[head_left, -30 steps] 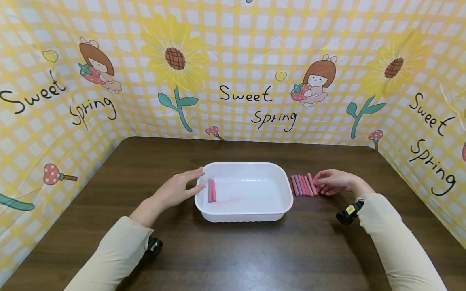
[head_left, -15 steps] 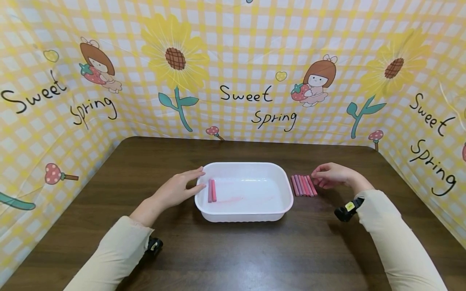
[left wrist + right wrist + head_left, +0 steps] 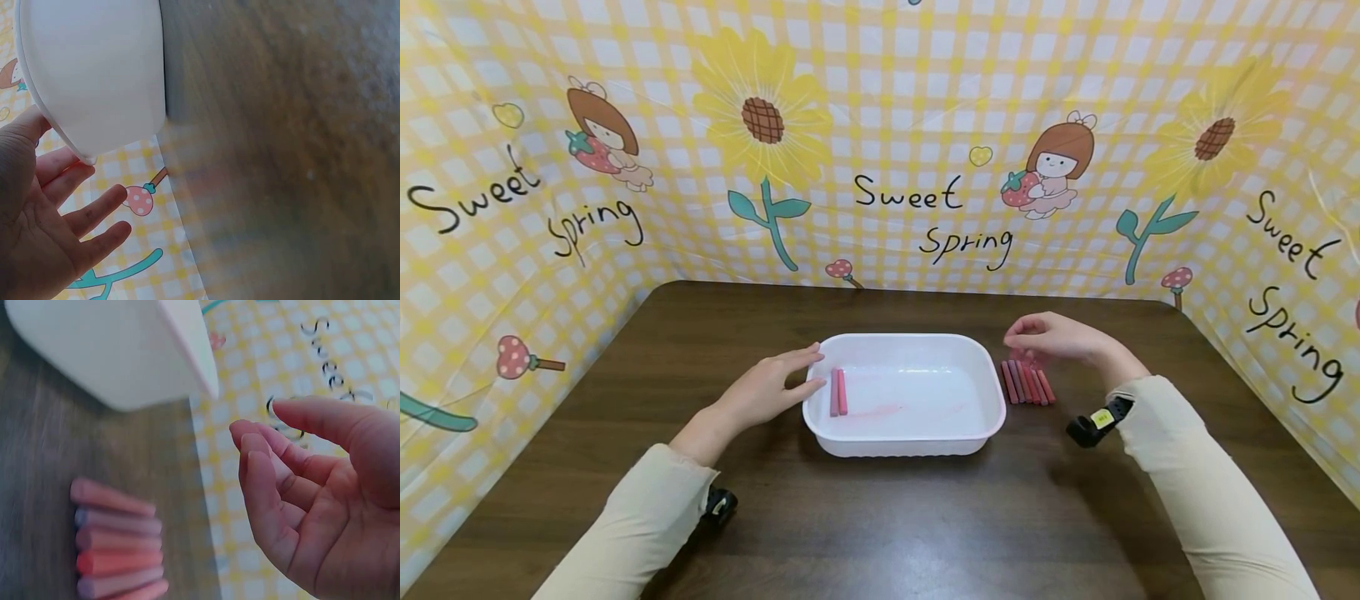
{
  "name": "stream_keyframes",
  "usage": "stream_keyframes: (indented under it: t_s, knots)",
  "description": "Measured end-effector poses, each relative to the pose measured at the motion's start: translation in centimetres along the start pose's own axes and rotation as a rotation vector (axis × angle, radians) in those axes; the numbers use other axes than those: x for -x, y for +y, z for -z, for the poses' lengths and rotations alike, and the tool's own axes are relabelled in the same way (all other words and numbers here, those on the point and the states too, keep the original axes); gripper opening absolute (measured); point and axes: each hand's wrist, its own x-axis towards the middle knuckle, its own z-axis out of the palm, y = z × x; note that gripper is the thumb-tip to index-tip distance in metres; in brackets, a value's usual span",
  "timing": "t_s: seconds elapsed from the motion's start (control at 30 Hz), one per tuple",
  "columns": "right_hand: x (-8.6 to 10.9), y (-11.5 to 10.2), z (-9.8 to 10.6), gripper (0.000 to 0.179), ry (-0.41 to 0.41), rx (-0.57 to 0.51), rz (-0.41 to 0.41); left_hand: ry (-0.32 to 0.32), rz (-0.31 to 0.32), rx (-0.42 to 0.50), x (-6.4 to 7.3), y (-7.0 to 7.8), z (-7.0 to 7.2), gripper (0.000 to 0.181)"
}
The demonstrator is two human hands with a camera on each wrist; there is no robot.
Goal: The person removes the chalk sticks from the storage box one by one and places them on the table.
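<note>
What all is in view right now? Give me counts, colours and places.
tray: 1, white, table centre.
chalk sticks in tray: 2, pink, side by side at its left end.
chalk sticks on table: 6 in the right wrist view, pink to reddish, in a row right of the tray.
table: 1, dark brown wood.
backdrop: yellow check, sunflowers, "Sweet Spring" lettering, on three sides.
left hand: fingers straight, at the tray's left rim.
right hand: loosely curled, empty, above the row's far end.
</note>
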Motion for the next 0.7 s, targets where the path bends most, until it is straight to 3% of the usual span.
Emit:
stream_keyframes:
  t_s: [0.43,0.7]
  knots:
    - [-1.3,-4.4,-2.2,0.039,-0.086,-0.053,0.070,0.004,-0.005,-0.001,0.0,0.0,0.0,0.049]
    - [-2.7,-7.1,-4.2,0.037,-0.135,0.020,0.089,0.000,0.001,-0.005,0.0,0.0,0.0,0.049]
